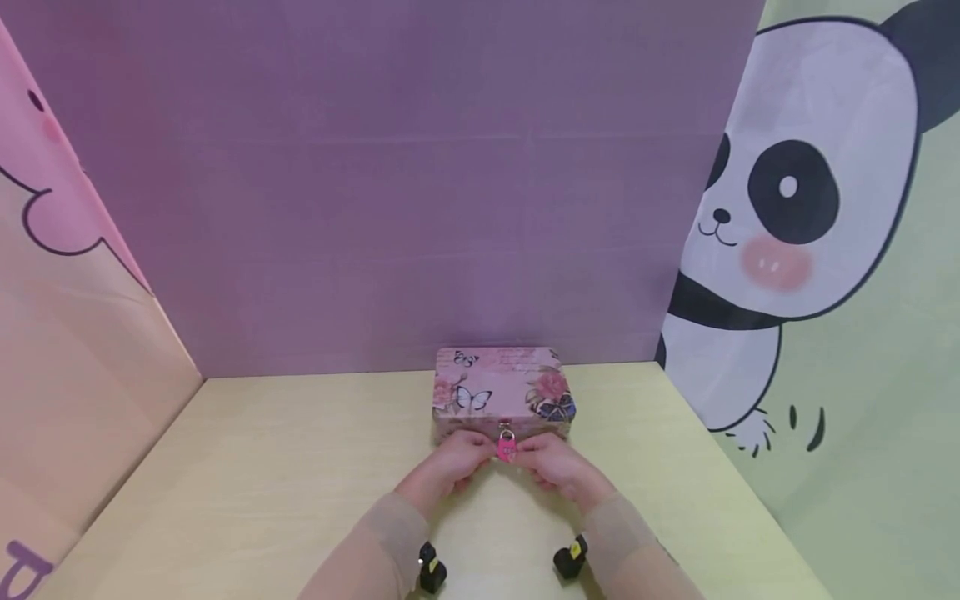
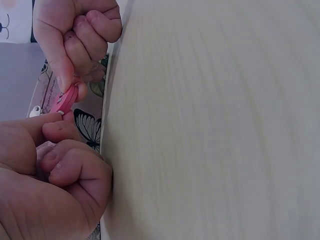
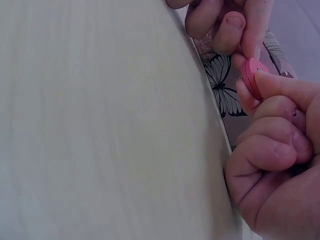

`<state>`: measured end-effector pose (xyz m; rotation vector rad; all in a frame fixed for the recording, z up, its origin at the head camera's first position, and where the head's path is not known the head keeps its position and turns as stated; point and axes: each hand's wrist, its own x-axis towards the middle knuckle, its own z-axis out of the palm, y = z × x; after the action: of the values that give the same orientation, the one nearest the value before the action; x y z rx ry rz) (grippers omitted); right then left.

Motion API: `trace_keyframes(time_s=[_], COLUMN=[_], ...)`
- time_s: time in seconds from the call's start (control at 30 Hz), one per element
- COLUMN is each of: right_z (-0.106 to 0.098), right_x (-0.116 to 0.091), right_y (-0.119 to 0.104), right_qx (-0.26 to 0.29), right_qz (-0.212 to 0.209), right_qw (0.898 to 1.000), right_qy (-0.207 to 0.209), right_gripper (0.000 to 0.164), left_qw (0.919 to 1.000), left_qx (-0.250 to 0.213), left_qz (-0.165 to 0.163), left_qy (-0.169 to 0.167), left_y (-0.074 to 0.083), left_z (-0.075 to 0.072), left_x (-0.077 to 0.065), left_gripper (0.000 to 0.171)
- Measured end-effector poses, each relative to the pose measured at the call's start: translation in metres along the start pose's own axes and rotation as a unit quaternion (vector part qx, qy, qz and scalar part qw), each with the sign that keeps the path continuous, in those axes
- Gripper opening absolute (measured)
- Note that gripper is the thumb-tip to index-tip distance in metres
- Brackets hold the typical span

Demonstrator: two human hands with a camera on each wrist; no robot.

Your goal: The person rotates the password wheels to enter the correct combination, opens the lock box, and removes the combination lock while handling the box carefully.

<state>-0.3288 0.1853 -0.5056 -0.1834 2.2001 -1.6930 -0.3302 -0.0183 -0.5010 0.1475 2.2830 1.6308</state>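
A small pink padlock [image 1: 507, 450] with a metal shackle hangs at the front latch of a pink box [image 1: 502, 383] printed with butterflies and roses. My right hand [image 1: 555, 462] pinches the padlock between thumb and index finger, the thumb on its face in the right wrist view. From the other side, my left hand [image 1: 463, 457] holds the padlock's edge with thumb and index finger. The other fingers of both hands are curled in, close to the table. In the left wrist view, small markings show on the padlock [image 2: 65, 100]. The fingers partly hide the box's front.
The box stands on a pale wood-grain table [image 1: 300, 483], near a purple back wall [image 1: 390, 208]. A panda picture [image 1: 847, 242] covers the right side wall, and a pink cartoon figure [image 1: 67, 158] is on the left one. Small black devices [image 1: 570, 560] are at both wrists.
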Motion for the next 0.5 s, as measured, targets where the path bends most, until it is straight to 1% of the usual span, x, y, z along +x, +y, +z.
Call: trace_keyframes(time_s=[0.23,0.5], right_z=[-0.0001,-0.0004], right_x=[-0.0009,-0.0025], right_y=[-0.0014,-0.0021], right_qx=[-0.006,-0.007], right_qz=[0.003,0.002], right_qw=[1.000,1.000], right_qy=[0.000,-0.004], right_gripper=[0.022,0.020], left_qw=[0.9999,1.0000], left_qx=[-0.003,0.001], left_qz=[-0.012,-0.008], left_qy=[0.002,0.001], left_y=[0.0011,0.0022], left_z=[0.0006,-0.0005], left_x=[0.0000,-0.0033], left_gripper=[0.021,0.021])
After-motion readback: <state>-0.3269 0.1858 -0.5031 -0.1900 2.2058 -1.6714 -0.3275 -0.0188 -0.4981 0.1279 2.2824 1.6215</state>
